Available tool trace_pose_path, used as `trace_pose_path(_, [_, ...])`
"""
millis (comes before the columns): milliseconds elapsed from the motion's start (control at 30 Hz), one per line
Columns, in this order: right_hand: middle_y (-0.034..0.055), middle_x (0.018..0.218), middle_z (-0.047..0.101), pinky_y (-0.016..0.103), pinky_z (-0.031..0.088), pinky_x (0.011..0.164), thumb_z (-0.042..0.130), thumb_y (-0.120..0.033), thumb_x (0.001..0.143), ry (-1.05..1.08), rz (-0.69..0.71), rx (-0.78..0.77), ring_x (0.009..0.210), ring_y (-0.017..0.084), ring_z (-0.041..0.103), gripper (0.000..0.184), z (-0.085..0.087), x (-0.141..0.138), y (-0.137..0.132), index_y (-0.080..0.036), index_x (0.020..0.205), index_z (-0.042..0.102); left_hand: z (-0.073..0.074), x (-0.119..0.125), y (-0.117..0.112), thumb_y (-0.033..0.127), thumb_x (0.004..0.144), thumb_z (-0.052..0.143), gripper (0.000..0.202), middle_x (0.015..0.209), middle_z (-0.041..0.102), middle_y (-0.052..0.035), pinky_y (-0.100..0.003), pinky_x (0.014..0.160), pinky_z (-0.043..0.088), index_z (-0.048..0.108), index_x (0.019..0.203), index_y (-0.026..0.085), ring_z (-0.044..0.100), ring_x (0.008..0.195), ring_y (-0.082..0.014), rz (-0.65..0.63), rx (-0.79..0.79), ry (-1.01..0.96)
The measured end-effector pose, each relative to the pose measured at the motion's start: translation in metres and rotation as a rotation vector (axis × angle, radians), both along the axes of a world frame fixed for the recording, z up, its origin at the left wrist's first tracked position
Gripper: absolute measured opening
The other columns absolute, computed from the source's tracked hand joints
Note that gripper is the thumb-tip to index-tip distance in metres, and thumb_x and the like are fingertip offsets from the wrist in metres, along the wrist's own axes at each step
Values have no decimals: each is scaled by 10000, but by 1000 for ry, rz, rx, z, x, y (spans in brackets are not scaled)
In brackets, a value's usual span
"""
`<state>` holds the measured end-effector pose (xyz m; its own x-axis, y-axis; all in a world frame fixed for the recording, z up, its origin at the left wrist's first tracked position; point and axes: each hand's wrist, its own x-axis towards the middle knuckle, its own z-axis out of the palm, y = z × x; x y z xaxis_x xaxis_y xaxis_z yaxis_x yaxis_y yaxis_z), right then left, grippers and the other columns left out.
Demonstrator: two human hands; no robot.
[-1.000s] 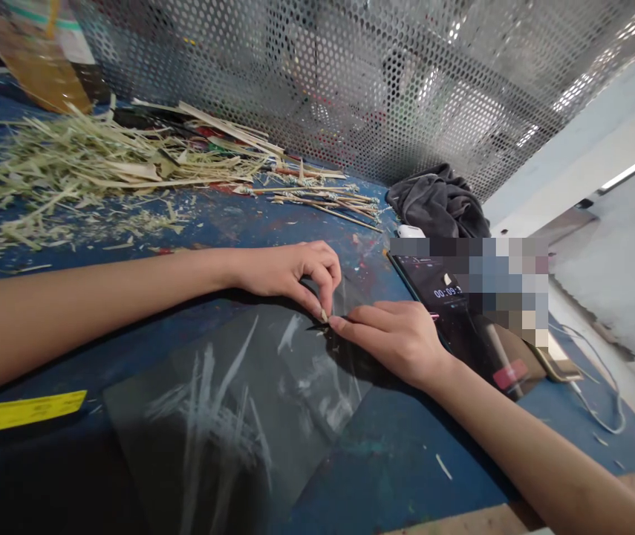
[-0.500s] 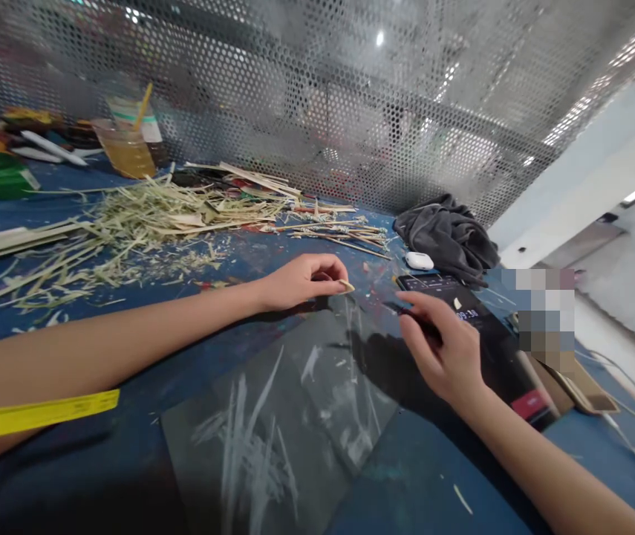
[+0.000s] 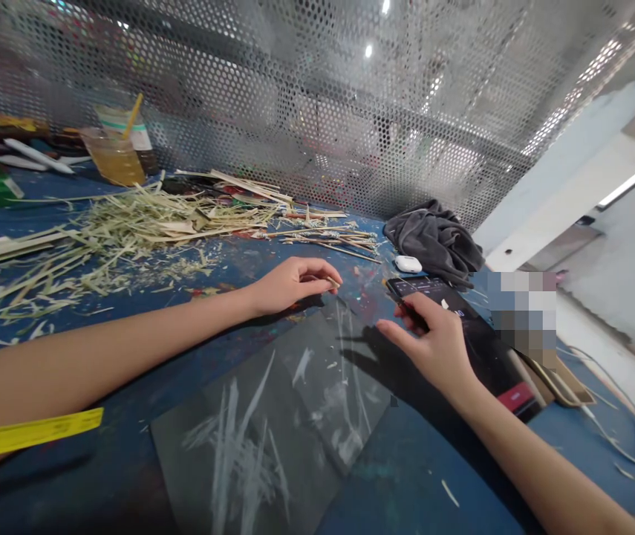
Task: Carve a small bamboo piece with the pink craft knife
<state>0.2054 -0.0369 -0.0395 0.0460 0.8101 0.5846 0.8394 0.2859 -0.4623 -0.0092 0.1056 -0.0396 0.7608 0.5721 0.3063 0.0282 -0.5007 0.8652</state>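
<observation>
Since contact over the dark sheets [image 3: 191, 464] has been broken, the small piece [image 3: 335, 283] sits in the left grip [image 3: 289, 288] alone, pinched between thumb and fingertips just off their far end. One second earlier, the right grip [image 3: 440, 338] met it at the piece; the two are now well apart, so the left grip alone appears to control the piece. The right grip is half curled, thumb apart, beside the phone [image 3: 487, 349]; whether it encloses anything cannot be told. Shavings [image 3: 139, 223] lie on the bench [image 3: 406, 461] left of and beyond the left grip, sticks [image 3: 339, 239] beyond it, and a case [image 3: 408, 264] beyond the right grip.
</observation>
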Motion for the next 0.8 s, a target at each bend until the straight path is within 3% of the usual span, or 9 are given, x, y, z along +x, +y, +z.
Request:
trace_pose_path(100, [-2, 728, 570, 216, 385, 500, 646, -386, 826, -36, 27, 12, 565, 117, 482, 227, -1, 1, 4, -180, 907, 595, 1, 0, 0, 368, 752, 699, 212, 881, 694, -40, -279, 794, 484, 691, 817, 167, 624, 844, -159, 62, 53, -2])
trace_pose_path(233, [29, 799, 575, 219, 419, 537, 580, -303, 870, -72, 35, 11, 674, 145, 541, 124, 0, 1, 5, -188, 913, 598, 3, -1, 0, 368, 737, 704, 208, 764, 679, -21, -259, 711, 470, 700, 718, 161, 599, 739, -143, 155, 92, -13])
trace_pose_path(433, [-38, 564, 548, 207, 369, 470, 595, -331, 856, -4, 47, -23, 472, 106, 472, 152, 2, 1, 2, -191, 801, 618, 5, -5, -9, 324, 707, 755, 150, 692, 706, -9, -235, 686, 462, 756, 721, 174, 614, 669, -128, 166, 132, -44])
trace_pose_path(633, [-3, 644, 671, 196, 415, 508, 556, -306, 890, -27, 254, 3, 511, 105, 569, 180, 6, -5, -3, -187, 830, 678, 17, -3, -48, 284, 802, 711, 132, 664, 710, 28, -211, 660, 434, 747, 713, 194, 609, 636, -101, 171, 193, -65])
trace_pose_path(800, [6, 666, 702, 190, 432, 512, 650, -379, 845, -18, 406, 33, 524, 110, 604, 211, 8, -23, -11, -175, 885, 684, 23, 3, -83, 293, 823, 715, 154, 700, 714, 55, -237, 736, 404, 714, 698, 203, 599, 700, -109, 128, 370, -55])
